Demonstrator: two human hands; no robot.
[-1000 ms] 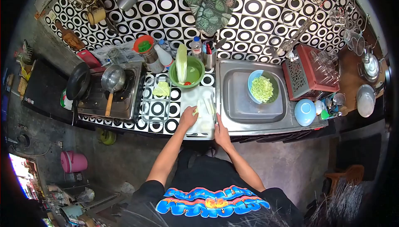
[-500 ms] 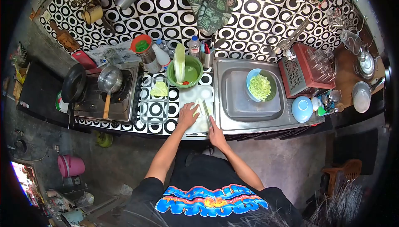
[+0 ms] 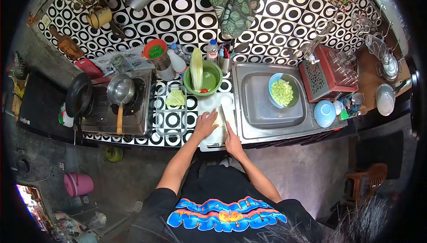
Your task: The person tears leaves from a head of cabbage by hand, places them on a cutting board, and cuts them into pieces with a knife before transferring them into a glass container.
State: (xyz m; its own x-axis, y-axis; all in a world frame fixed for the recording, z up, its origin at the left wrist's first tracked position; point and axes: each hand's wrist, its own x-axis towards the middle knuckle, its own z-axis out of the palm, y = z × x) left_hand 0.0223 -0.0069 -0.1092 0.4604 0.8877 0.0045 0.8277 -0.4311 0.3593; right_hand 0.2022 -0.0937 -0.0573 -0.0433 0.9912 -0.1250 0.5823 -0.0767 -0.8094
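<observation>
Left hand (image 3: 206, 125): fingers spread over cabbage; whether they grip, I cannot tell.
Cabbage (image 3: 217, 120): on the board (image 3: 208, 102), frame centre; probably light, crisp, slippery if wet, best pinned from above.
Knife (image 3: 223, 114): just beside, likely stiff; take the handle.
Right hand (image 3: 233, 143): closed round the knife's handle.

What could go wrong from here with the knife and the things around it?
The right hand holds the knife with its blade close to the left hand's spread fingers, so a slip might cut them.

The napa cabbage stands on end, rising well above the rim of the green plastic bowl; a bump could topple it.
</observation>
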